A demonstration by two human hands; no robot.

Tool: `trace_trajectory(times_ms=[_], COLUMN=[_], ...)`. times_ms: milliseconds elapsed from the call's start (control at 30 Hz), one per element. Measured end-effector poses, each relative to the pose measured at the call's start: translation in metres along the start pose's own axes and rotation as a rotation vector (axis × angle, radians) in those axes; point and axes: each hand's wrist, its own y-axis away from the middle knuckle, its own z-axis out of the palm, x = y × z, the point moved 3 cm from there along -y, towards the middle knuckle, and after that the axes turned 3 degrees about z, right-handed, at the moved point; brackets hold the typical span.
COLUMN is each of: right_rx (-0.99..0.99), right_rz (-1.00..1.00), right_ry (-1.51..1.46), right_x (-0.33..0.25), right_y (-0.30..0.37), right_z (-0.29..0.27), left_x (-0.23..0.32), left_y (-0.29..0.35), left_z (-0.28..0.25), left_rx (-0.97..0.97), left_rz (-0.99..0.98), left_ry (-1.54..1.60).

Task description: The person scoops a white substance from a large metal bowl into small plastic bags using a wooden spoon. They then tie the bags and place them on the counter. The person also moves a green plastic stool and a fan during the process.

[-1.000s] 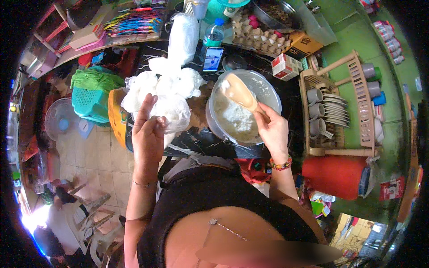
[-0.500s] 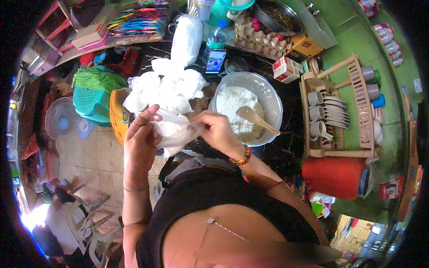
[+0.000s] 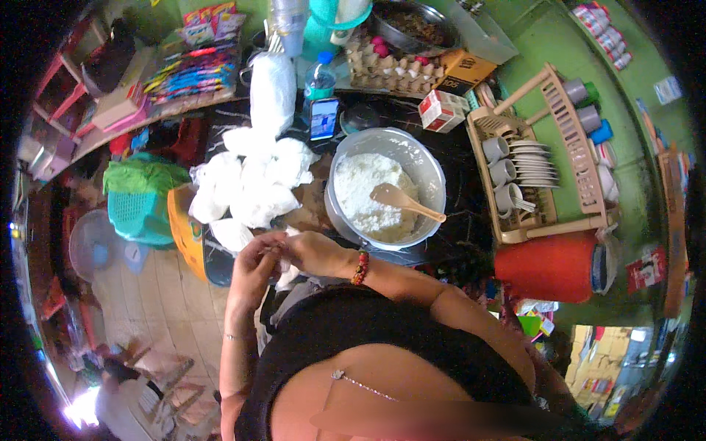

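My left hand (image 3: 257, 268) and my right hand (image 3: 315, 254) meet close to my body, fingers pinched together on a clear plastic bag. Most of that bag is hidden by the hands; a white part of the bag (image 3: 288, 279) shows beneath them. Just beyond the left hand lies a white filled bag (image 3: 231, 234). Farther off is a pile of white filled bags (image 3: 254, 180). To the right of my hands stands a grey tub (image 3: 437, 187) of white, crumbly powder (image 3: 368, 180). A wooden spoon (image 3: 401, 200) rests in it.
Behind the pile are a tall white plastic-wrapped stack (image 3: 273, 95), a propped phone (image 3: 323, 119) and a bottle (image 3: 321, 77). Egg trays (image 3: 397, 70) and a red-white box (image 3: 443, 111) stand at the back. A dish rack (image 3: 548, 228) is right, a teal basket (image 3: 143, 213) left.
My hands have come together, lower and nearer my body, with the plastic bag gathered between the fingers. Before, they were apart, holding it spread. The whole view has shifted somewhat.
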Motion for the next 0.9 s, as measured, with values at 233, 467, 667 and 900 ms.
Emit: trace_trajectory(times_ms=[233, 467, 667, 900], right_rx=[0.192, 0.076, 0.436, 1.188], right_rz=[-0.196, -0.124, -0.211, -0.461], right_ry=[-0.042, -0.477, -0.135, -0.288], right_x=[-0.069, -0.049, -0.038, -0.153], right_y=[-0.018, -0.029, -0.034, -0.036], right_z=[-0.057, -0.058, -0.138, -0.400], left_x=[0.006, -0.033, 0.017, 0.049], left_y=[-0.002, -0.030, -0.023, 0.012], left_z=[-0.026, -0.016, -0.014, -0.009], left_rx=[-0.203, 0.050, 0.049, 0.149], left_rz=[0.567, 0.320, 0.511, 0.569], left_ry=[-0.985, -0.111, -0.449, -0.786])
